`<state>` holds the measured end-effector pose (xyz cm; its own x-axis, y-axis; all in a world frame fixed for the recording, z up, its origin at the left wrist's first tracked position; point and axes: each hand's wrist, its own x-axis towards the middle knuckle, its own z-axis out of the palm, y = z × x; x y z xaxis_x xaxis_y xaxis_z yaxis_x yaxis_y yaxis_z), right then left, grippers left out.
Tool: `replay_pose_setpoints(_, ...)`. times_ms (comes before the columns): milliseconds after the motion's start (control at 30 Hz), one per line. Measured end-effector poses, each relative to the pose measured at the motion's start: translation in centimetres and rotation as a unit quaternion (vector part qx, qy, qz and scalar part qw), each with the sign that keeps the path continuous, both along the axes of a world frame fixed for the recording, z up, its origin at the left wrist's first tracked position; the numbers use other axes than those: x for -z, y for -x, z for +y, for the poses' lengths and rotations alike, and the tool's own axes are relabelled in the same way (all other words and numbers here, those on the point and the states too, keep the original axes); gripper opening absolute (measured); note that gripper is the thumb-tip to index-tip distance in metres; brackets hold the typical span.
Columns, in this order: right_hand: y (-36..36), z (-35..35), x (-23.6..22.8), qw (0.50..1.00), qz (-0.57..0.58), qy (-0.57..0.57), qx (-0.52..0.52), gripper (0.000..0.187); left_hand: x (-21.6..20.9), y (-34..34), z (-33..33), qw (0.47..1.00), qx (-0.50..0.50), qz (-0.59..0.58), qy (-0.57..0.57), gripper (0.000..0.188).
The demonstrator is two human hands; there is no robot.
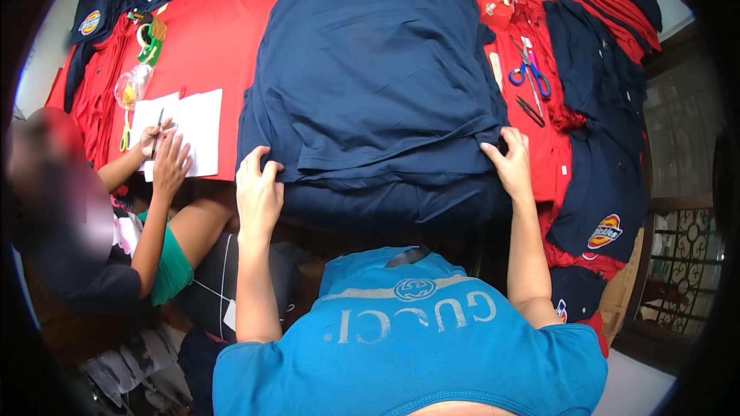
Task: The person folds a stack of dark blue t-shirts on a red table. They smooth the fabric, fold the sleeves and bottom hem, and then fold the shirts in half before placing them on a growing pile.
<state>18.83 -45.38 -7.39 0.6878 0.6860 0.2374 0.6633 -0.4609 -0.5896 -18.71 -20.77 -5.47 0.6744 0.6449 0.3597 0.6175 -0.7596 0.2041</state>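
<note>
1. The left hand (257, 194) pinches the near left hem of a navy shirt (378, 69).
2. The right hand (510, 160) grips the near right hem.
3. The shirt lies flat on red cloth (216, 38) covering the counter.
4. Blue scissors (530, 73) lie just right of it.
5. On the left, another person's hand (169, 163) rests on white paper (199, 127).
</note>
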Motion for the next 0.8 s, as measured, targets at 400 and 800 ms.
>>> replay_pose_setpoints(400, 4.6, -2.0, 0.3, 0.991, 0.072, -0.083, -0.07, 0.027, 5.1, 9.4, 2.3, 0.851, -0.168, -0.417, 0.272, 0.015)
replay_pose_setpoints(800, 6.7, -10.1, 1.7, 0.981, -0.136, -0.117, 0.07, 0.03, 3.3, 13.8, -1.6, 0.92, -0.09, -0.245, 0.292, 0.051)
